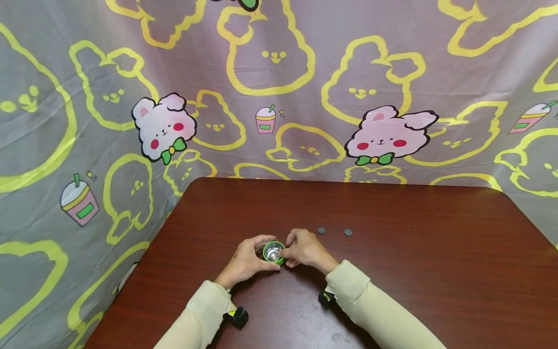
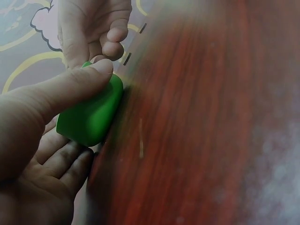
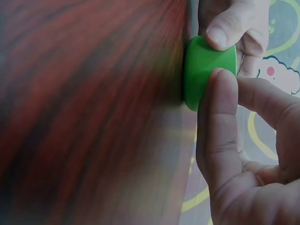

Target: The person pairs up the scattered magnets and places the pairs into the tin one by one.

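Observation:
A small green bowl (image 1: 273, 252) with a shiny metallic inside stands on the table between the two hands. My left hand (image 1: 247, 259) grips it from the left; in the left wrist view the thumb (image 2: 89, 77) lies across the green outer wall, with other fingers underneath. From the right, my right hand (image 1: 307, 249) has one fingertip (image 1: 283, 253) over the rim and inside the bowl. In the right wrist view another finger (image 3: 222, 93) presses against the outer wall, so the rim sits between fingers. What lies inside the bowl is partly hidden by that fingertip.
Two small dark discs (image 1: 321, 230) (image 1: 348, 232) lie apart on the brown wooden table (image 1: 436, 261), beyond and right of the right hand. A patterned cloth (image 1: 296, 58) hangs behind the table and along its left and right sides.

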